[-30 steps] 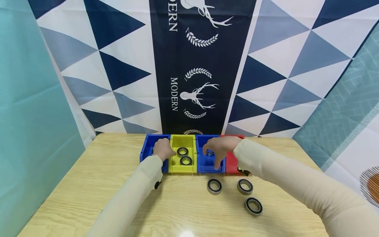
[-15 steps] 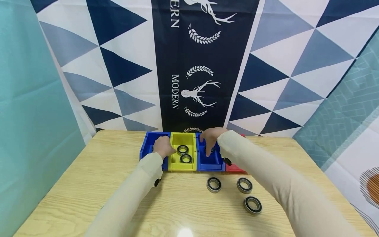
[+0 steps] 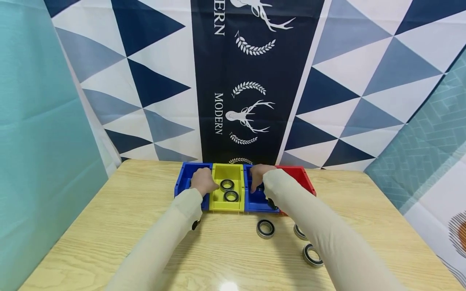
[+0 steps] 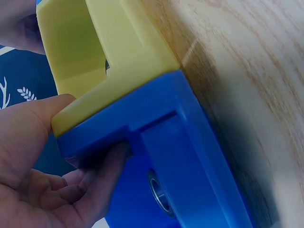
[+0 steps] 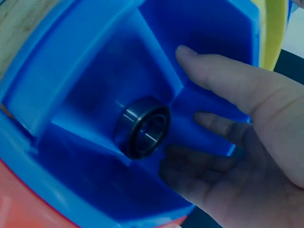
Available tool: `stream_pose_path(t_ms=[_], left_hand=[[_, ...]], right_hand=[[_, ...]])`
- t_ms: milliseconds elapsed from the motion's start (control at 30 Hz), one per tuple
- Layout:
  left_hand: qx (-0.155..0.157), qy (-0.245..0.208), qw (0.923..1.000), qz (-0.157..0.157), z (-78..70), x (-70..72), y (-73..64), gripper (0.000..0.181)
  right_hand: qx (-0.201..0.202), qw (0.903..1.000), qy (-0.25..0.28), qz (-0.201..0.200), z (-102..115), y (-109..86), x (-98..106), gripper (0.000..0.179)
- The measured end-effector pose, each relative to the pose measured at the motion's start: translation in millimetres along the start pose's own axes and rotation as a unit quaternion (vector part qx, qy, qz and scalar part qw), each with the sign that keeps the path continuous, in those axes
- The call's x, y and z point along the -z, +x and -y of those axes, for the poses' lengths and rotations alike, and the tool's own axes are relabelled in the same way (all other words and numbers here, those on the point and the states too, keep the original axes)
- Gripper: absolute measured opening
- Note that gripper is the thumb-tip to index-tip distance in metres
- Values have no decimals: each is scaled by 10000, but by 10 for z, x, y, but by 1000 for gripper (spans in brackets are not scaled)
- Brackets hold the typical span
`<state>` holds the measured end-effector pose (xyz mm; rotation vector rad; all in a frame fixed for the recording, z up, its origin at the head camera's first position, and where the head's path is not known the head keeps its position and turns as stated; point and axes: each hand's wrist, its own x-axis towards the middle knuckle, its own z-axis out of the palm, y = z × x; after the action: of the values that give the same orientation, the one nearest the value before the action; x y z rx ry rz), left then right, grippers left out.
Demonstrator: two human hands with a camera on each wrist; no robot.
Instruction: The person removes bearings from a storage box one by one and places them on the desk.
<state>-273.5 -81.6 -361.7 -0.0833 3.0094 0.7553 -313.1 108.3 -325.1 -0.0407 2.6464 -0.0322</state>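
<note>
My left hand [image 3: 203, 180] grips the adjoining walls of the left blue bin [image 4: 209, 156] and the yellow bin [image 3: 226, 205]. In the left wrist view its thumb lies on the yellow side, its fingers inside the blue bin near a bearing [image 4: 157, 194]. My right hand [image 3: 257, 174] reaches into the right blue bin [image 3: 256, 204]. There, in the right wrist view, a black-and-metal bearing [image 5: 127, 130] sits on the bin's floor. The thumb and fingers are spread around one side of that bearing, apart from it or barely beside it, holding nothing.
Two bearings lie in the yellow bin, one behind the other. A red bin [image 3: 299, 174] closes the row at the right. Three bearings rest on the wooden table [image 3: 145, 206] in front, two partly covered by the right sleeve [image 3: 309, 218]. A patterned cloth [image 3: 244, 81] hangs behind.
My right hand has shifted left from over the right blue and red bins, going deeper into the right blue bin. The red bin is uncovered more. My left hand keeps its hold.
</note>
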Motion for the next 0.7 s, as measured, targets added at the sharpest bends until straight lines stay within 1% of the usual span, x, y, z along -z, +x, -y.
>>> stream_pose_path(t_ms=[100, 200, 300, 433, 600, 700], left_hand=[[-13, -6, 10000, -19, -5, -14, 2, 31], [-53, 1, 10000, -52, -5, -16, 7, 33], [-64, 2, 9999, -80, -1, -10, 8, 35], [-61, -4, 9999, -89, 11, -7, 8, 35], [-59, 12, 9999, -100, 17, -11, 6, 31], [-64, 31, 9999, -111, 16, -19, 6, 31]], right_hand=[[-203, 9998, -11, -26, 2, -9, -30, 69], [-294, 9995, -65, -58, 1, -24, -47, 66], [-220, 9995, -194, -80, -13, -23, -58, 65], [-90, 9994, -327, -11, -31, -15, -63, 63], [-1, 9999, -82, 99, -59, 24, -85, 57], [31, 10000, 40, 71, -75, 61, -121, 55]])
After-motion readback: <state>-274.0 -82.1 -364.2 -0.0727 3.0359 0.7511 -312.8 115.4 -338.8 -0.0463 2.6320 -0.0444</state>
